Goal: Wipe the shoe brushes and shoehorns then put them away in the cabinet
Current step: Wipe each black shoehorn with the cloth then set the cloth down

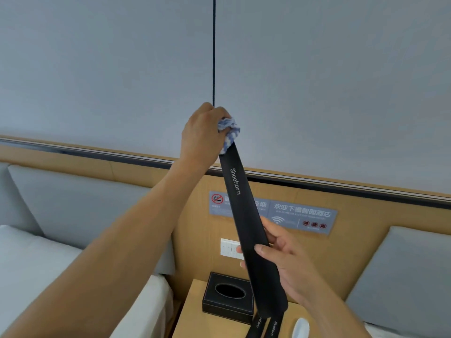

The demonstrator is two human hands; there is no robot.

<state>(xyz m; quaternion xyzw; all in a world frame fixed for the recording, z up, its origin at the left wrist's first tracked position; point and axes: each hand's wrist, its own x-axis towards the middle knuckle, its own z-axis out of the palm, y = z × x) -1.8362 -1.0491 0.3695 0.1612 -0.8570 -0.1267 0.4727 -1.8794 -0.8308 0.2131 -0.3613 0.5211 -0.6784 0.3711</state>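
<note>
The step in hand is the wiping of one shoehorn (246,215), a long black sleeve with the word "Shoehorn" printed on it. The person holds it up in the air, tilted, in front of the wall and above the counter (192,311) between two beds.

The left hand (202,132) is at the top end of the shoehorn. Its fingers are curled round a blue and white cloth (229,132), which is bunched against the upper tip. The right hand (285,259) grips the lower part, the thumb across the front face and the other fingers behind.

Judged from where the cloth sits, the stroke is at the far end of the piece. The next move probably calls for drawing the cloth down along the length toward the right hand, while that hand keeps the piece steady. The part under the right hand can be wiped only after the grip is shifted.

Two more shoehorns (266,325) lie on the counter below, just beside a black tissue box (227,298), and a white object (301,326) lies near them; what it is cannot be told. No cabinet or brush is in view, so putting away seems still far off.
</note>
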